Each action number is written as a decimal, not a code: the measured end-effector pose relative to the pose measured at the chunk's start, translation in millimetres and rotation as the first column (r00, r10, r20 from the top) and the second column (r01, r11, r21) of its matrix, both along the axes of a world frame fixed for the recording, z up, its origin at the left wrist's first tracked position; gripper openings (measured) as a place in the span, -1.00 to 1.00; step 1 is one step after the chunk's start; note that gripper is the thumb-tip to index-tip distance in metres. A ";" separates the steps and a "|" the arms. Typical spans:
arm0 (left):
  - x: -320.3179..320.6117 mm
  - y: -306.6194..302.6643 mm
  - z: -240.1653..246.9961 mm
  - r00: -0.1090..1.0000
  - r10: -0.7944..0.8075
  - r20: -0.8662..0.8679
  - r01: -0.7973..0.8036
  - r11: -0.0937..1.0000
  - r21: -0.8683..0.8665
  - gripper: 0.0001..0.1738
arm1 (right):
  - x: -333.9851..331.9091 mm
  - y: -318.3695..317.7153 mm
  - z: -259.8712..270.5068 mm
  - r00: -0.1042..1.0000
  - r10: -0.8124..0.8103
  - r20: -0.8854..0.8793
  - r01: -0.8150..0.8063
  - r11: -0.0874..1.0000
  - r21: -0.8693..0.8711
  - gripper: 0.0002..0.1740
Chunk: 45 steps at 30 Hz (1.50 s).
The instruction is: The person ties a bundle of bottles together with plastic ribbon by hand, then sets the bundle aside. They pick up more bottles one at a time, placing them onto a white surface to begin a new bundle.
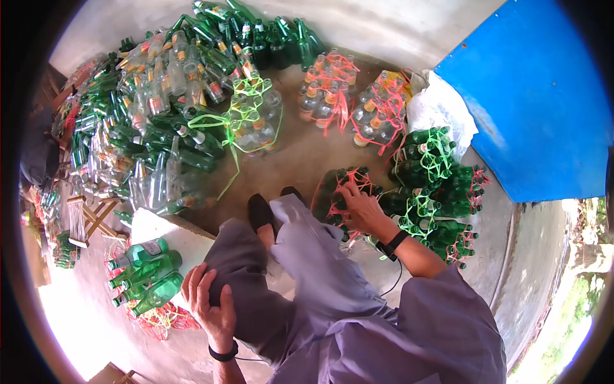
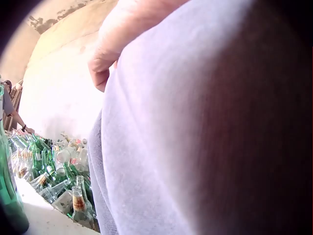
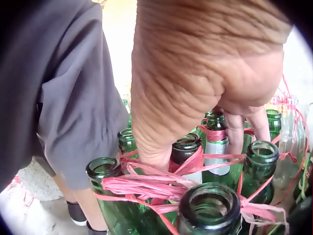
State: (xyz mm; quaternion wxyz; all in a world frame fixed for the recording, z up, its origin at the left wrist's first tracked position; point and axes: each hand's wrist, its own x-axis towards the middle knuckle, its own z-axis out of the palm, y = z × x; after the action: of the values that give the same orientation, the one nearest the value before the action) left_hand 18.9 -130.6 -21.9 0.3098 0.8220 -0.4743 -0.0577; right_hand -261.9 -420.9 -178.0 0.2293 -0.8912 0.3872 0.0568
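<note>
A bundle of green bottles (image 1: pixel 327 192) tied with pink-red strips stands on the floor just beyond the right knee. My right hand (image 1: pixel 363 210) grips it from above; in the right wrist view the thumb and fingers of that hand (image 3: pixel 205 73) reach down among the bottle necks, past the pink strip (image 3: pixel 142 187), their tips partly hidden. My left hand (image 1: pixel 212 310) rests on the left knee, fingers spread and slightly bent; in the left wrist view, grey trouser cloth hides part of the hand (image 2: pixel 129 34). Several loose green bottles (image 1: pixel 150 272) lie beside it on a white block (image 1: pixel 176 235).
A large heap of loose bottles (image 1: pixel 173 70) fills the back left. Bundles tied in green (image 1: pixel 256 121) and pink (image 1: pixel 326 89) stand ahead; more green bundles (image 1: pixel 441 192) stand at right. Beyond are a white sack (image 1: pixel 441 112) and blue panel (image 1: pixel 531 96). Another person's arm (image 2: pixel 18 119) reaches toward bottles.
</note>
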 end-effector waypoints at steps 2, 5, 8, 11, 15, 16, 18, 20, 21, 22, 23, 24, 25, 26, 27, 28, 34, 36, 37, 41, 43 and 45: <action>0.8 1.4 -3.2 1.000 -0.003 -0.014 0.003 1.000 -0.013 -0.65 | -1.4 -2.3 -0.3 1.000 0.012 0.023 -0.013 0.999 0.048 -0.08; 0.3 2.2 -4.7 0.999 0.005 -0.033 -0.005 1.000 -0.017 -0.65 | -2.5 -4.0 -5.4 0.999 0.035 0.006 -0.035 0.999 0.015 0.00; 1.4 2.0 -5.4 0.999 0.016 -0.029 -0.016 1.000 -0.010 -0.64 | -1.4 -6.6 -8.6 0.999 0.006 0.042 -0.004 0.999 -0.049 0.13; 1.1 0.4 -4.0 0.998 0.032 -0.045 -0.032 0.999 0.002 -0.65 | 1.4 -11.2 -10.6 0.997 0.058 -0.042 -0.058 0.998 -0.007 0.23; 3.4 -0.7 -4.6 0.999 0.037 -0.036 -0.038 0.999 -0.009 -0.65 | 1.2 -11.8 -11.4 0.998 0.050 0.025 -0.050 0.999 -0.011 0.23; 3.4 -1.1 -3.8 0.999 0.037 -0.028 -0.037 0.999 0.001 -0.66 | 1.2 -12.8 -11.3 0.998 0.055 0.028 -0.054 0.998 -0.010 0.23; 4.1 -1.8 -2.3 0.999 0.045 -0.022 -0.045 0.999 0.009 -0.66 | 0.0 -14.8 -15.9 0.997 0.068 0.020 -0.068 0.998 -0.002 0.25; 4.5 -2.0 -1.7 0.999 0.046 -0.013 -0.046 0.999 0.012 -0.65 | -0.4 -17.2 -16.1 0.997 0.077 0.007 -0.077 0.997 0.011 0.26; 5.1 -2.3 -2.4 0.999 0.052 -0.016 -0.052 0.999 0.013 -0.65 | -0.1 -18.6 -16.5 0.997 0.080 -0.015 -0.080 0.997 0.023 0.26; 5.6 -2.0 -3.1 0.999 0.045 -0.013 -0.045 0.999 0.012 -0.65 | 2.1 -19.3 -14.1 0.996 0.083 -0.038 -0.082 0.996 0.037 0.26; 5.9 -1.8 -3.6 0.999 0.038 -0.011 -0.038 0.999 0.012 -0.64 | 4.2 -20.1 -11.7 0.995 0.091 -0.041 -0.089 0.995 0.039 0.26; 6.0 -2.3 -3.5 0.999 0.045 -0.016 -0.044 0.999 0.014 -0.64 | 5.7 -20.6 -8.7 0.996 0.067 -0.066 -0.064 0.997 0.052 0.26; 6.2 -3.3 -3.0 0.999 0.037 -0.017 -0.036 0.999 0.010 -0.63 | 6.6 -21.2 -7.1 0.995 0.043 -0.091 -0.038 0.997 0.064 0.25; 6.7 -3.6 -2.7 0.999 0.029 -0.018 -0.029 1.000 0.006 -0.62 | 6.4 -22.1 -7.7 0.994 0.049 -0.095 -0.043 0.997 0.067 0.25; 7.2 -3.3 -2.9 0.999 0.034 -0.023 -0.034 0.999 0.009 -0.62 | 5.0 -23.2 -8.0 0.994 0.046 -0.097 -0.041 0.998 0.050 0.25; 7.7 -3.1 -3.4 0.999 0.028 -0.019 -0.028 1.000 0.013 -0.61 | 3.9 -25.5 -8.6 0.994 0.043 -0.098 -0.040 0.999 0.032 0.25; 10.8 -1.8 -3.8 0.999 0.023 -0.023 -0.023 0.999 0.027 -0.61 | 3.2 -50.5 -8.1 0.991 0.041 -0.129 -0.044 0.999 -0.017 0.26; 11.0 -2.0 -4.6 0.999 0.022 -0.030 -0.022 0.999 0.029 -0.61 | 7.3 -61.8 2.1 0.980 0.001 -0.197 -0.002 1.000 -0.006 0.25; 11.3 -1.4 -4.9 0.999 0.024 -0.034 -0.023 0.999 0.031 -0.61 | 5.3 -67.5 0.8 0.980 0.003 -0.197 -0.004 1.000 -0.004 0.25; 11.2 -3.1 -2.1 0.999 0.028 -0.033 -0.026 0.998 0.051 -0.61 | -10.9 -95.4 -5.0 0.994 -0.039 -0.103 0.033 0.998 -0.057 0.22; 10.9 -4.3 -2.0 0.999 0.027 -0.030 -0.025 0.998 0.056 -0.61 | -13.4 -106.2 -8.2 0.995 -0.084 -0.063 0.081 0.996 -0.047 0.22; 10.9 -7.4 -0.2 1.000 0.018 -0.026 -0.016 0.998 0.059 -0.61 | -14.1 -108.7 -3.5 0.988 -0.121 -0.094 0.118 0.992 -0.034 0.18</action>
State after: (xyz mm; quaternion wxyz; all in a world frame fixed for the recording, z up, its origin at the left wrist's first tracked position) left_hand 29.8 -138.0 -22.1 0.2923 0.8340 -0.4611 -0.0797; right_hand -276.1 -529.6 -181.5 0.2009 -0.8658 0.4512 0.0800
